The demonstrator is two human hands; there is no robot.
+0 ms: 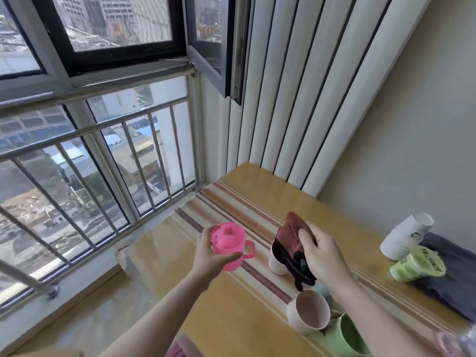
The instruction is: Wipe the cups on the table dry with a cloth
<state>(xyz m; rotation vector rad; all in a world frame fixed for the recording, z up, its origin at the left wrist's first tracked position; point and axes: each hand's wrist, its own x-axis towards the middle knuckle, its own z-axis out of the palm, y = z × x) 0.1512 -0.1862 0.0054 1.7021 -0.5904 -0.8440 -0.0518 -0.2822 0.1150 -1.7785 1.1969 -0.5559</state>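
Observation:
My left hand [210, 256] grips a pink handled cup [228, 244], holding it upside down above the table's left part. My right hand [323, 253] grips a dark red and black cloth [291, 243], which hangs over a pale pink cup [276, 264] standing on the striped table [231, 313]. Closer to me stand another pale pink cup [309, 311] and a green cup [346, 336]. At the right, a white cup [405, 235] and a lime green cup [418, 264] rest upside down on a dark grey towel [456, 287].
A window with a metal railing [90, 161] runs along the left. A ribbed white panel [296, 99] and a beige wall [412, 124] back the table. A blurred pink object [447, 343] lies at the bottom right edge.

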